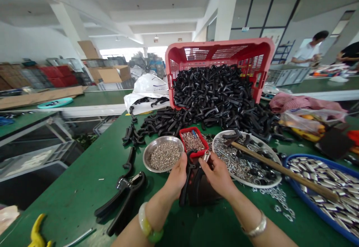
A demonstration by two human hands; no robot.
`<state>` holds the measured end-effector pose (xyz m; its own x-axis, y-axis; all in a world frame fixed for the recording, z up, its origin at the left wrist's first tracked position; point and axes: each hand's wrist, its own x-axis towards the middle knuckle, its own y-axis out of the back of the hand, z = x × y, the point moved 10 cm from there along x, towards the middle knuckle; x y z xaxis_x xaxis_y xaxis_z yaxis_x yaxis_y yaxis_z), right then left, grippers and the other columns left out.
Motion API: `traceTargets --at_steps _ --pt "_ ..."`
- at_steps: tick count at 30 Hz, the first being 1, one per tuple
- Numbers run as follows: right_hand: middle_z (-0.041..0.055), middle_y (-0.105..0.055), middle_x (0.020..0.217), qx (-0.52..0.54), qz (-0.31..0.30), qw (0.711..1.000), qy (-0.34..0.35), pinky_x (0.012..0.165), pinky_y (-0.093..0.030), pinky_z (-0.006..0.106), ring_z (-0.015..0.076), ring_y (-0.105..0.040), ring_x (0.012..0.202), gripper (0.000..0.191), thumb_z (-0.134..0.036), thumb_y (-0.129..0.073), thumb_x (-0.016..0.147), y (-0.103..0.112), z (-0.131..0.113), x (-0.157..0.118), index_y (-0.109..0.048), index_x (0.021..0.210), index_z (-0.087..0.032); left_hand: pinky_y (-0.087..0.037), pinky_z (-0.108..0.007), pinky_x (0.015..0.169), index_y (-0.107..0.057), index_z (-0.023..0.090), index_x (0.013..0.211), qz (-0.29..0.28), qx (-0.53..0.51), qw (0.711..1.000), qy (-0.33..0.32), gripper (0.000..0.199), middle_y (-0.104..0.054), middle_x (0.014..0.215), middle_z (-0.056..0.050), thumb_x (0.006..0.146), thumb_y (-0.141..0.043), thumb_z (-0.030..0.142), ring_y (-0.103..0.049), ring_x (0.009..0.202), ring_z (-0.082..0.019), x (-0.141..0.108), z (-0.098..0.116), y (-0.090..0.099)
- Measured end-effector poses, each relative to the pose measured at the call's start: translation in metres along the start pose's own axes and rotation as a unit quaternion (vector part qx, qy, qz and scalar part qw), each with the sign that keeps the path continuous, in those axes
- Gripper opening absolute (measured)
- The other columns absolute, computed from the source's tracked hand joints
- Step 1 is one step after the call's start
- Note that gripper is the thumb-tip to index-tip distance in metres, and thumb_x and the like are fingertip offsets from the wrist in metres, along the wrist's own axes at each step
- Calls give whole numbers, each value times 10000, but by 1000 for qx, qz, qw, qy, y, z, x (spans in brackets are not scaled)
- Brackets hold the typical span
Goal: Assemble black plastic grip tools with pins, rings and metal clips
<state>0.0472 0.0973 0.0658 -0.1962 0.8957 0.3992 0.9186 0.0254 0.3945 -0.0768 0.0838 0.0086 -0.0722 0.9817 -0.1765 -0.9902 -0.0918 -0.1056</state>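
On your far left, a black plier-like tool (123, 198) lies on the green workbench (70, 198), with a yellow object (36, 234) at the bench's near edge. Next come a steel bowl (146, 155) of small silver rings and, beside your left hand (176, 176), a small red tray (182, 133) of fine metal pieces. That hand is closed around the upper end of a second black hand tool (195, 189), which stands just in front of you; its lower part sits in shadow, so you can't see exactly how it's seated. A jade bangle (148, 221) circles that wrist.

Your right hand (217, 174) is partly open, and its fingertips appear to pinch a ribbed metal fitting (206, 156) just above the tool. The step in hand looks like bringing this fitting and tool together, though the contact is hard to tell. The next move calls for a steady pinch and a firm grip on the tool.

Farther right are a white plate (276, 164) of silver rings with a wooden-handled hammer (280, 170) across it, then a blue tray (316, 156) of metal pieces.
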Motion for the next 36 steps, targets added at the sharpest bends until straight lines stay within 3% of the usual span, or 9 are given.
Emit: traceTargets --at_steps 4,7,10,15,21,27,30,33,36 --pt "27 -593 726 -43 -4 999 3 634 -434 268 156 -557 662 150 -306 -464 812 2 -3 -2 -534 846 -178 -444 -310 748 -594 138 902 11 68 992 -104 535 -634 886 -87 822 -286 568 -567 843 -198 0 20 0" --pt "28 -598 700 -78 -27 997 1 601 -426 265 152 -543 619 151 -298 -463 807 0 -5 -1 -545 826 -174 -437 -305 707 -575 148 795 16 135 979 -155 485 -620 775 -65 817 -317 558 -558 741 -181 -2 26 -3" --pt "34 -619 742 -77 -85 993 19 625 -427 261 152 -555 653 156 -286 -445 818 -9 -10 -3 -554 848 -177 -405 -280 525 -542 157 751 -6 144 981 -126 508 -536 563 -14 820 -264 576 -485 495 -142 -1 14 -8" --pt "57 -618 768 -109 -111 988 12 661 -418 290 179 -566 706 231 -346 -385 854 -15 0 -9 -540 846 -174 -379 -258 536 -520 176 692 15 127 982 -138 447 -506 558 -3 806 -330 564 -491 541 -146 -5 14 -9" --pt "69 -608 741 -163 -126 978 -30 645 -406 295 188 -569 700 319 -408 -294 883 -17 19 -17 -492 775 -183 -289 -232 399 -491 188 679 -28 111 990 -77 439 -404 457 41 778 -354 593 -391 384 -112 -4 1 -19" --pt "104 -620 828 -161 -186 969 -18 694 -403 303 200 -574 767 283 -360 -317 879 -19 3 -16 -514 880 -156 -395 -268 615 -542 181 697 -51 178 972 -142 407 -563 623 -27 816 -348 519 -527 649 -172 -11 18 -23" --pt "93 -619 851 -113 -204 972 -13 724 -411 311 195 -569 791 294 -365 -318 879 -19 0 -13 -528 875 -160 -412 -279 642 -549 183 754 -62 214 964 -146 403 -590 673 -51 827 -321 508 -552 739 -199 -9 16 -25" --pt "49 -616 763 -50 -208 976 -40 686 -432 308 179 -567 721 302 -412 -370 853 -22 12 -9 -556 824 -176 -423 -297 665 -551 170 859 -78 269 948 -149 429 -613 760 -82 815 -323 530 -564 781 -218 -4 11 -28" --pt "-8 -560 591 48 -164 977 -130 520 -428 258 131 -517 527 317 -470 -438 805 -23 40 -8 -561 748 -185 -418 -342 720 -527 153 991 -77 366 918 -131 541 -614 863 -109 725 -421 612 -570 819 -254 1 8 -30"
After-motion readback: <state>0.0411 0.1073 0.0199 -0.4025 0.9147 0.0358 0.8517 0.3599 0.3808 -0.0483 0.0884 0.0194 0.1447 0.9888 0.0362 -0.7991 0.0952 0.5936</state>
